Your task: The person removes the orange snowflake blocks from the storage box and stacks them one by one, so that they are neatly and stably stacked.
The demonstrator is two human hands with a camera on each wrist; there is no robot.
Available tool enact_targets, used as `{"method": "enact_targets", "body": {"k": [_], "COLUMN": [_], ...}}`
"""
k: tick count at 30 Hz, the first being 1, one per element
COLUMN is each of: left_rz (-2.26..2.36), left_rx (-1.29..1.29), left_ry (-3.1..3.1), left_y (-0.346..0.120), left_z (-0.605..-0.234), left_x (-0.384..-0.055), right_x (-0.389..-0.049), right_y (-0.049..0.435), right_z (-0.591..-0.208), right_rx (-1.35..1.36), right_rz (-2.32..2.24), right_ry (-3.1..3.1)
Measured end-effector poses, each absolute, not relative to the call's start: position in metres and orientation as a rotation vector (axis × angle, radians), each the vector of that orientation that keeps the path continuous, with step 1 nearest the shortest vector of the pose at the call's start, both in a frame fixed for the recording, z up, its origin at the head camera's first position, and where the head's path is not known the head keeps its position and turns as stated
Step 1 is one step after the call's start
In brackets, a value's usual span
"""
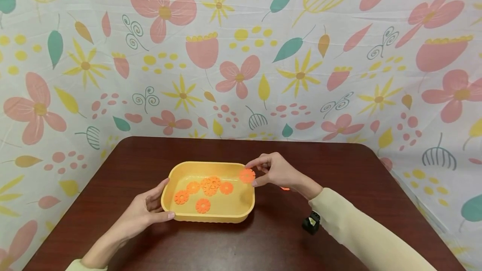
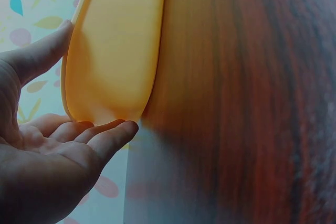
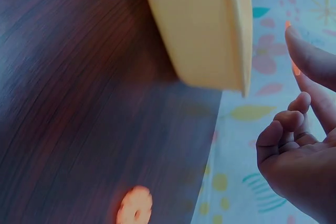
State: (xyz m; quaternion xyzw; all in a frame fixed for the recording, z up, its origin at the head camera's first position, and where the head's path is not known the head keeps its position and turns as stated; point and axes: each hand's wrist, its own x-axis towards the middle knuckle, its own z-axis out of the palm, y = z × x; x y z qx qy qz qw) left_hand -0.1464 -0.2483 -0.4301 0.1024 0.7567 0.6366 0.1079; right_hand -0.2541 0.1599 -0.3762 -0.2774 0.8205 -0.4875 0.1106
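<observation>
A yellow rectangular tray (image 1: 233, 220) stands on the table, with several orange notched plastic discs (image 1: 203, 205) lying in it, some overlapping. At its left end, my left hand (image 1: 141, 212) holds the tray, thumb on the front corner and fingers against the end wall. In the left wrist view, the fingers (image 2: 113, 142) curl under the tray's end. Over the tray's right back corner, my right hand (image 1: 278, 172) pinches one orange notched disc (image 1: 247, 175) between thumb and forefinger. The right wrist view shows the right hand (image 3: 299, 145) beside the tray wall (image 3: 205, 30).
Another orange disc (image 3: 135, 206) lies on the dark wooden table (image 1: 271, 237), mostly hidden behind the right wrist in the head view. A flower-patterned cloth (image 1: 241, 32) hangs behind the table. A black device (image 1: 311, 223) is strapped at the right wrist.
</observation>
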Motion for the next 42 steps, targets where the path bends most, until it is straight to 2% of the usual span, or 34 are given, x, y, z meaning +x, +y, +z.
{"method": "enact_targets", "body": {"k": [12, 21, 42], "left_rz": [1.86, 1.864, 1.864], "left_rx": [0.305, 0.311, 0.331], "left_ry": [2.24, 2.243, 2.243], "left_y": [-0.249, -0.25, -0.249], "left_z": [-0.427, -0.427, -0.429], "left_x": [-0.145, -0.144, -0.145], "right_x": [-0.256, -0.26, -0.262], "right_y": [0.208, 0.237, 0.269], "right_z": [-0.388, -0.403, -0.432], "right_rx": [-0.577, -0.501, -0.382], "right_rz": [-1.404, -1.376, -1.321], "right_ry": [2.506, 2.571, 2.602]}}
